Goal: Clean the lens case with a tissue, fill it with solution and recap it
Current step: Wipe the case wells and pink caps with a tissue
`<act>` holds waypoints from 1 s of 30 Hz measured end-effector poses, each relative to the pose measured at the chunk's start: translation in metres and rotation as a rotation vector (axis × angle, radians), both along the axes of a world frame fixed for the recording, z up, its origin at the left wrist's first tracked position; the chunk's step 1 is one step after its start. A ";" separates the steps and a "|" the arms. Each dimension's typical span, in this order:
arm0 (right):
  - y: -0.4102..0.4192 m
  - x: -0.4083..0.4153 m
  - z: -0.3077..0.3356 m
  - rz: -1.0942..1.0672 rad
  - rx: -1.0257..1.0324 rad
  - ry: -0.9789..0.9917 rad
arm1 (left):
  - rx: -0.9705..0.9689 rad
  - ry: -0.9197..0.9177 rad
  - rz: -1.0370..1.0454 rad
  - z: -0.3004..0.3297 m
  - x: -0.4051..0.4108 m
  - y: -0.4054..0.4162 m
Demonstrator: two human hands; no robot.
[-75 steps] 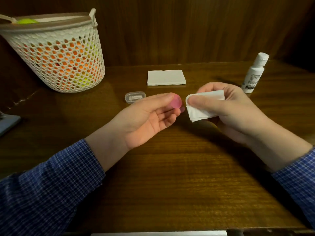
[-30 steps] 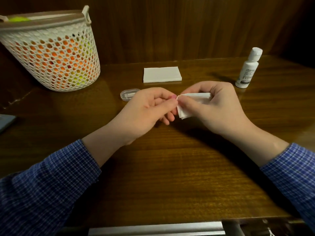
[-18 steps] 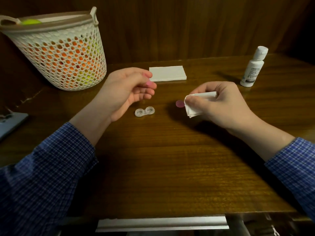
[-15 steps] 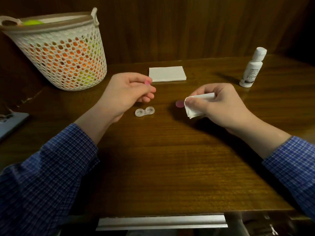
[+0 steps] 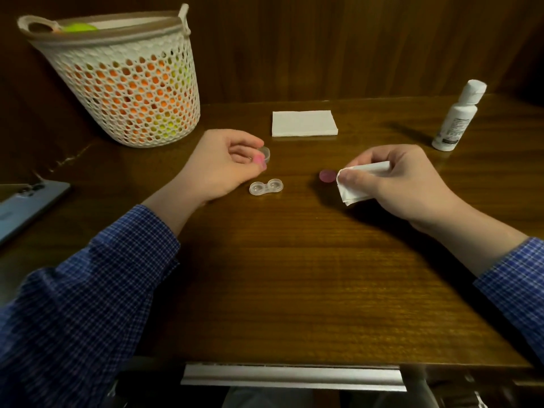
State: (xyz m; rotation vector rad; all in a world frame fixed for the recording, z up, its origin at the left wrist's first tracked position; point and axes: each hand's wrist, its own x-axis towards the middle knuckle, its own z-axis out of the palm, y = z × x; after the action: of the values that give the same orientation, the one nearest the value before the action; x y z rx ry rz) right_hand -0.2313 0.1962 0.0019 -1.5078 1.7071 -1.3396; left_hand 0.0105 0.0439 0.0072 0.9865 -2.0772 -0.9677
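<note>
The clear two-well lens case [image 5: 265, 187] lies uncapped on the wooden table [image 5: 294, 275], just right of my left wrist. My left hand [image 5: 223, 164] hovers behind it and pinches a pink cap [image 5: 259, 159] at its fingertips, right next to a small clear plastic box [image 5: 265, 151]. A second pink cap [image 5: 327, 175] lies on the table. Beside that cap, my right hand [image 5: 403, 184] grips a folded white tissue [image 5: 360, 184]. The white solution bottle [image 5: 457, 116] stands capped at the far right.
A stack of folded tissues [image 5: 304, 123] lies at the back centre. A white mesh basket [image 5: 126, 83] with orange and yellow contents stands back left. A phone [image 5: 26, 207] lies at the left edge. A wooden wall rises behind the table.
The hands have parted. The lens case and one pink cap now lie on the table. My left hand has carried the other cap leftward and lowered it beside the clear box.
</note>
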 end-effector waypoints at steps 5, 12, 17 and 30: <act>0.000 -0.001 -0.001 0.012 -0.005 0.006 | -0.099 -0.188 -0.023 -0.004 -0.003 0.000; 0.000 -0.002 0.000 0.010 -0.001 -0.013 | -0.177 -0.313 0.021 -0.003 -0.005 -0.004; -0.004 -0.006 0.003 -0.053 0.107 -0.152 | -0.231 -0.310 0.046 0.001 -0.008 0.002; -0.007 -0.008 0.011 -0.148 0.200 -0.313 | -0.305 -0.322 -0.128 -0.006 -0.091 0.033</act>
State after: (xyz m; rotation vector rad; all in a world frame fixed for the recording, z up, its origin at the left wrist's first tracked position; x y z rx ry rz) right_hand -0.2397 0.1891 0.0131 -1.0185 1.7149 -1.3507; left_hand -0.0808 0.0773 0.0010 0.9021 -2.4899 -0.5520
